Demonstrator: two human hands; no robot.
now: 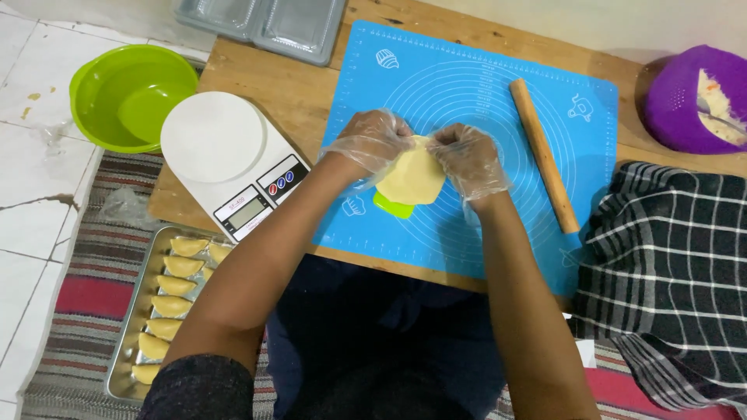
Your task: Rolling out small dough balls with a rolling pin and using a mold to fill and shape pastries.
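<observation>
Nearest us, below our left elbow, the steel tray (124, 354) holds a row of folded pastries (173, 285), and just ahead our gloved left hand (372, 142) and right hand (468, 158) both pinch the top edge of a thin dough round (411, 179) held over a green mould (393, 206) on the blue baking mat (467, 85). We judge that uneven pulling could stretch or tear the soft sheet. Beyond our right hand, the wooden rolling pin (544, 155) might roll if nudged.
</observation>
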